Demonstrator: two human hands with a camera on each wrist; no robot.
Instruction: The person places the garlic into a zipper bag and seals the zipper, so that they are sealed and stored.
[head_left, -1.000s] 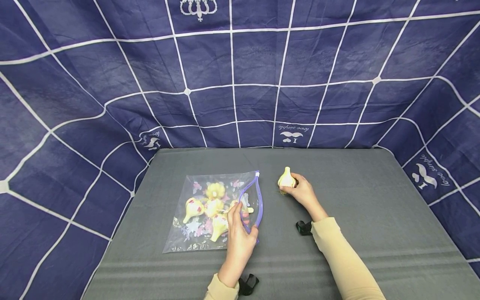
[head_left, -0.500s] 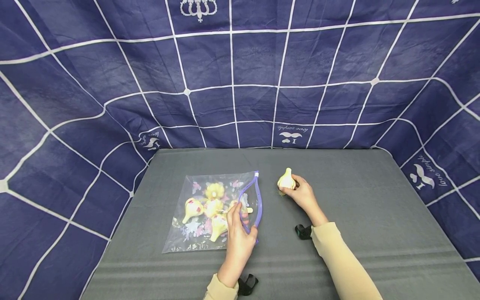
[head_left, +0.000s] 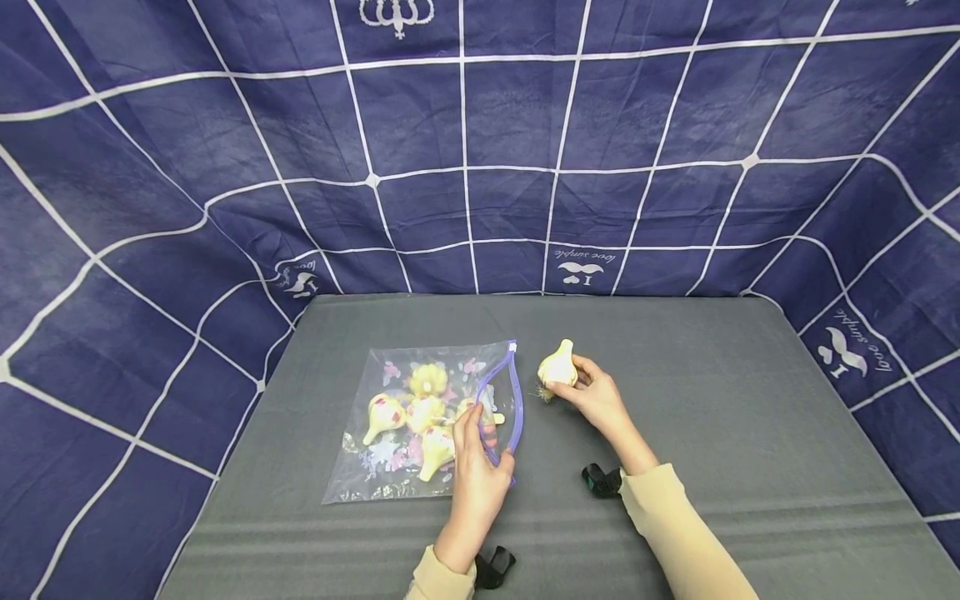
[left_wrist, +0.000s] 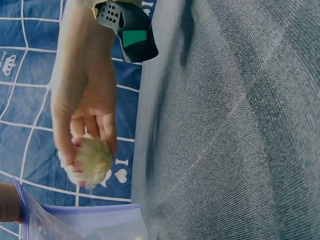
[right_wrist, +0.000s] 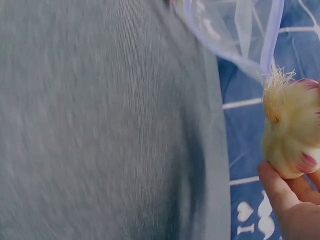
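Note:
My right hand [head_left: 600, 404] grips a garlic bulb [head_left: 558, 367] between thumb and fingers, its stem pointing up and its roots toward the bag. The right wrist view shows the garlic bulb [right_wrist: 290, 127] with pale skin, pink streaks and a fringe of dry roots close to the bag's purple rim [right_wrist: 272, 45]. A clear zip bag [head_left: 352, 475] with a purple slider strip lies on the table, its mouth gaping to the right. Several garlic bulbs [head_left: 426, 414] lie inside it. My left hand [head_left: 480, 475] holds the bag's rim at the near side of the mouth.
A grey cloth covers the table [head_left: 712, 400]. Behind and at both sides hangs a blue curtain [head_left: 510, 125] with white grid lines. Black wrist straps [head_left: 495, 568] show beside both wrists.
My right hand has carried the garlic bulb a little left and nearer to the bag's mouth, tilting its roots leftward. The left hand and the bag have stayed nearly still.

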